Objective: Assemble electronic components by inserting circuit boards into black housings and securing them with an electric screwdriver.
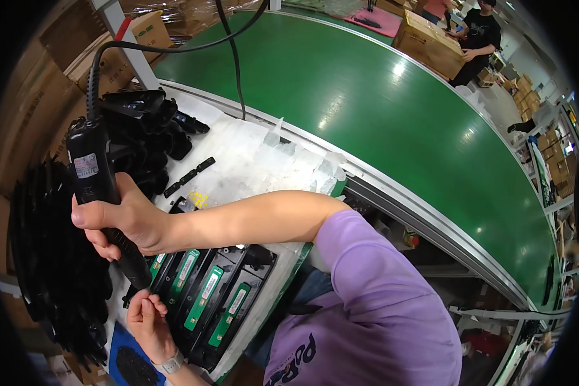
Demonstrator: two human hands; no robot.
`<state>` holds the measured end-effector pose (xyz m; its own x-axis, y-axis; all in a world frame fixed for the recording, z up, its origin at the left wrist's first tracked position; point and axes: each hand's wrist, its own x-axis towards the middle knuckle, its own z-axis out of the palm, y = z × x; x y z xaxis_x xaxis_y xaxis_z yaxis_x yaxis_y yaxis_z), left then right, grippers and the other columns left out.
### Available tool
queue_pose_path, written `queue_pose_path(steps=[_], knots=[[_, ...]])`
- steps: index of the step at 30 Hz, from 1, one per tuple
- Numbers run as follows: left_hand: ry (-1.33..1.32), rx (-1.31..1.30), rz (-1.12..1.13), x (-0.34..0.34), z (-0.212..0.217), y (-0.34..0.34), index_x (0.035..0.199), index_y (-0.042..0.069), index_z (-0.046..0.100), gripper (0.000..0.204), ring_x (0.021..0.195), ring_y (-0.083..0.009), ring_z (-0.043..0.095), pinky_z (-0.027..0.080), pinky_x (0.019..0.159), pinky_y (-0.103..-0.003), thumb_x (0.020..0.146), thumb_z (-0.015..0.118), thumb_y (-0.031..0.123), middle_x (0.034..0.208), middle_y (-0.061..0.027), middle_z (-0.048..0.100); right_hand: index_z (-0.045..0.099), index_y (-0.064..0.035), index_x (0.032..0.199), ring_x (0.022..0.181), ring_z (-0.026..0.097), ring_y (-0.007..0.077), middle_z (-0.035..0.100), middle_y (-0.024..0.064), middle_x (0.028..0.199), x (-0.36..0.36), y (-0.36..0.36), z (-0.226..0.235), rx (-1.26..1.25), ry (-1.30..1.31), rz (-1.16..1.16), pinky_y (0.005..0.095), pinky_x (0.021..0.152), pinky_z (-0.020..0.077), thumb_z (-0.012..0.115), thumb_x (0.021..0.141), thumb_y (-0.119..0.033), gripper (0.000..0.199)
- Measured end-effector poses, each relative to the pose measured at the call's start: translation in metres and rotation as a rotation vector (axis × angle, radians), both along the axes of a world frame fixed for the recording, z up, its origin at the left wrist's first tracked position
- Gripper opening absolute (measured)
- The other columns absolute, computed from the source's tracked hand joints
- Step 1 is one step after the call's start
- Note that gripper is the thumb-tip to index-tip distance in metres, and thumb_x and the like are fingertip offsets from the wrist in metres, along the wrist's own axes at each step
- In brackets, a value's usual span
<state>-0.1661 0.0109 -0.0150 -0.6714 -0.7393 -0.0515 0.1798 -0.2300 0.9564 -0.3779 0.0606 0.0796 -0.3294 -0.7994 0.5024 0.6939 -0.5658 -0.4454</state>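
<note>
My right hand (pixel 125 219) is wrapped around a black corded electric screwdriver (pixel 90 161), which slants down with its lower end over the black plastic housings (pixel 238 276). At that lower end my left hand (pixel 149 325), with a watch on the wrist, has its thumb and fingers pinched together. What they hold, if anything, is too small to make out. Several housings lie side by side, each with a narrow green circuit board (pixel 204 298) inside. Beside my left wrist sits a blue tray (pixel 119 341) with a heap of small dark pieces, probably screws.
Black plastic parts (pixel 58 257) are piled along the left. A thin black strip (pixel 190 177) lies on the white-covered bench (pixel 231 154). Beyond a metal rail runs a green conveyor belt (pixel 302 83). A co-worker (pixel 479 38) handles a cardboard box (pixel 428 45) at its far side.
</note>
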Motion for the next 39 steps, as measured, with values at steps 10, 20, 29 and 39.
queue_pose_path(steps=[10,20,29,39], knots=[[-0.037,-0.02,0.024,0.001,0.0,0.002,0.105,-0.001,0.06,0.02,0.069,-0.0139,0.058,0.048,0.064,-0.023,0.088,0.062,0.008,0.088,-0.0107,0.064,0.052,-0.0028,0.078,0.036,0.047,0.0128,0.05,0.0052,0.053,0.004,-0.002,-0.006,0.019,-0.02,-0.052,0.0251,0.036,0.0386,0.066,0.079,-0.021,0.023],[-0.009,-0.039,-0.015,-0.001,-0.003,0.003,0.1,0.001,0.059,0.017,0.069,-0.0145,0.061,0.049,0.062,-0.024,0.085,0.066,0.006,0.087,-0.0116,0.065,0.052,-0.0032,0.08,0.036,0.046,0.0129,0.05,0.0047,0.052,0.006,0.0,-0.007,0.051,-0.059,-0.003,0.0254,0.037,0.039,0.066,0.079,-0.02,0.022],[0.05,0.086,-0.004,-0.001,-0.002,0.006,0.099,0.001,0.057,0.019,0.065,-0.0138,0.058,0.049,0.063,-0.022,0.086,0.066,0.01,0.084,-0.0092,0.062,0.051,-0.0041,0.078,0.035,0.047,0.0135,0.05,0.0051,0.052,0.005,0.005,-0.001,0.105,-0.144,-0.036,0.0258,0.036,0.0401,0.066,0.079,-0.02,0.022],[0.157,0.031,0.36,-0.009,0.023,-0.007,0.114,-0.009,0.049,0.031,0.107,-0.031,0.06,0.049,0.09,-0.033,0.097,0.04,0.015,0.112,-0.0257,0.059,0.048,-0.0052,0.103,0.044,0.039,0.0106,0.042,0.0,0.06,-0.018,-0.008,-0.011,0.024,0.402,0.116,0.0285,0.048,0.0362,0.049,0.088,-0.03,0.029]])
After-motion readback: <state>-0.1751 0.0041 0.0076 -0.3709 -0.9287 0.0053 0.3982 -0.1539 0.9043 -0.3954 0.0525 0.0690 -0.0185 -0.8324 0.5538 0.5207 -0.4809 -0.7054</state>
